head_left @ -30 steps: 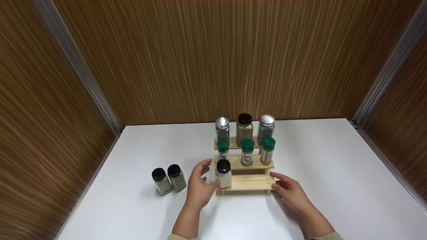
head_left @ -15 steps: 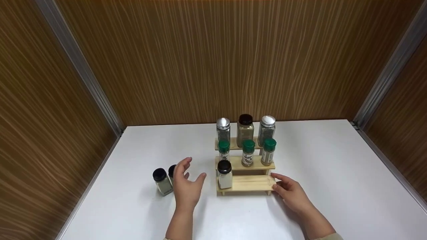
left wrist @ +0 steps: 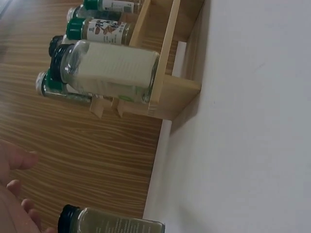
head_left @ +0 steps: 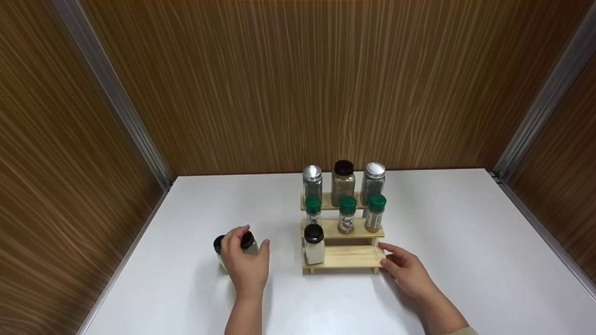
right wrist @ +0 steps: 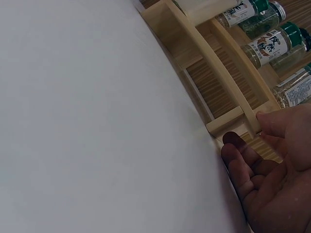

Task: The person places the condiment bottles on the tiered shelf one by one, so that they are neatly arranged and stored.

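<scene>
My left hand (head_left: 247, 267) is over two black-capped spice jars at the left, with thumb and fingers spread. It partly hides the left jar (head_left: 219, 244); the right jar (head_left: 250, 243) shows between fingers and thumb. In the left wrist view a jar of greenish powder (left wrist: 114, 222) stands just off the fingertips. My right hand (head_left: 405, 270) pinches the right end of the lowest shelf of a three-tier wooden spice rack (head_left: 354, 257). On that shelf's left end stands a black-capped jar of white powder (head_left: 314, 251).
Green-capped spice bottles (head_left: 346, 218) line the middle shelf. Along the top shelf stand two silver-capped jars (head_left: 373, 184) and a black-capped jar (head_left: 343, 184) between them. A wood-grain panel (head_left: 298, 93) rises behind the white table (head_left: 447, 223).
My left hand has left the white-powder jar on the lowest shelf and moved left to the two jars on the table. The right hand has stayed at the rack's end.
</scene>
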Action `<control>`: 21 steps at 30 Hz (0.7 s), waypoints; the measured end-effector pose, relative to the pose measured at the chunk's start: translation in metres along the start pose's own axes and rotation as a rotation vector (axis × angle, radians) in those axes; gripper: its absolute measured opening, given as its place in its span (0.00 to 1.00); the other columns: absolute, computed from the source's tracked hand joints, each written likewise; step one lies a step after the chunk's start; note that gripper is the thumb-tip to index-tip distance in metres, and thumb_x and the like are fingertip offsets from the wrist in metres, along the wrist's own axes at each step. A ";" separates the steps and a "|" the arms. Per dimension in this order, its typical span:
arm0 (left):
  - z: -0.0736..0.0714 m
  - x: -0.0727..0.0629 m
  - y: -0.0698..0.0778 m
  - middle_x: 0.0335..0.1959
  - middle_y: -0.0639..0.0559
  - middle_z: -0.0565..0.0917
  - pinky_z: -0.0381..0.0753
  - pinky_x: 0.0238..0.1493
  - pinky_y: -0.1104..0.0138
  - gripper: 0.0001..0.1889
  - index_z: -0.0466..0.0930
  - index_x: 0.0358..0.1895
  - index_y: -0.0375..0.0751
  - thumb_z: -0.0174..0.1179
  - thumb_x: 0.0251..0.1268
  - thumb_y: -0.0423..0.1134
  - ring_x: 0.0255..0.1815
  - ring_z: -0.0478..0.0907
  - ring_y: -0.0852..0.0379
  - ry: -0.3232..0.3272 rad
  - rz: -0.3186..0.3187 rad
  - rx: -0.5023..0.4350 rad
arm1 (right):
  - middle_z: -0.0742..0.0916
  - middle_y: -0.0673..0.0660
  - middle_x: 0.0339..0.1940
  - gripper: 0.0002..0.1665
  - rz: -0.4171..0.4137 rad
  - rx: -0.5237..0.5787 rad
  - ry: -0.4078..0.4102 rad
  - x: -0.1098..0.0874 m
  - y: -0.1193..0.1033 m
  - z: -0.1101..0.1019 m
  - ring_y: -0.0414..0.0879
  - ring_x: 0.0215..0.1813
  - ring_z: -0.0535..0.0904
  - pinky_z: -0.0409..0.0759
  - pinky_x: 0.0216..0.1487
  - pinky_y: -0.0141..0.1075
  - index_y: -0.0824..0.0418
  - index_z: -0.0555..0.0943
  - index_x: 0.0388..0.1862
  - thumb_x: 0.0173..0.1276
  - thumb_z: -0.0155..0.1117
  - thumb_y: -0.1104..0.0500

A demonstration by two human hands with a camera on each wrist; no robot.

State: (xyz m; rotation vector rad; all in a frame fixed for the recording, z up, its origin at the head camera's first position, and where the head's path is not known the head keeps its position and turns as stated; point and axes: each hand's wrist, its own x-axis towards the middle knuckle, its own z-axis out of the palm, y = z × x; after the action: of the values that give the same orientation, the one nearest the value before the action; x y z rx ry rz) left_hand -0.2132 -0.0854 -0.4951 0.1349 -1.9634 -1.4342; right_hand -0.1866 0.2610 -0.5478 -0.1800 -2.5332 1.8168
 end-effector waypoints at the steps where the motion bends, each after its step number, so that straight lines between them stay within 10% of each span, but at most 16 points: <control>1: -0.001 0.000 -0.001 0.63 0.38 0.75 0.68 0.68 0.46 0.26 0.81 0.53 0.34 0.78 0.49 0.22 0.67 0.70 0.37 0.001 -0.005 0.003 | 0.87 0.58 0.43 0.26 -0.002 -0.001 -0.001 0.000 0.000 0.000 0.43 0.41 0.79 0.77 0.37 0.31 0.71 0.75 0.73 0.77 0.63 0.69; 21: -0.003 0.002 -0.004 0.76 0.32 0.68 0.59 0.76 0.41 0.33 0.73 0.69 0.31 0.76 0.60 0.31 0.78 0.60 0.32 -0.162 -0.100 0.105 | 0.88 0.57 0.42 0.26 0.002 0.002 0.006 0.000 0.001 0.000 0.42 0.39 0.78 0.76 0.35 0.31 0.72 0.75 0.72 0.77 0.63 0.69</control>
State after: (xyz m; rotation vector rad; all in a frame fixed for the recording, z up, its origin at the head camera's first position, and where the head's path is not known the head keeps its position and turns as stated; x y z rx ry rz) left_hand -0.2145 -0.0900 -0.4977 0.1709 -2.1920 -1.4444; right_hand -0.1870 0.2612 -0.5493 -0.1874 -2.5275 1.8167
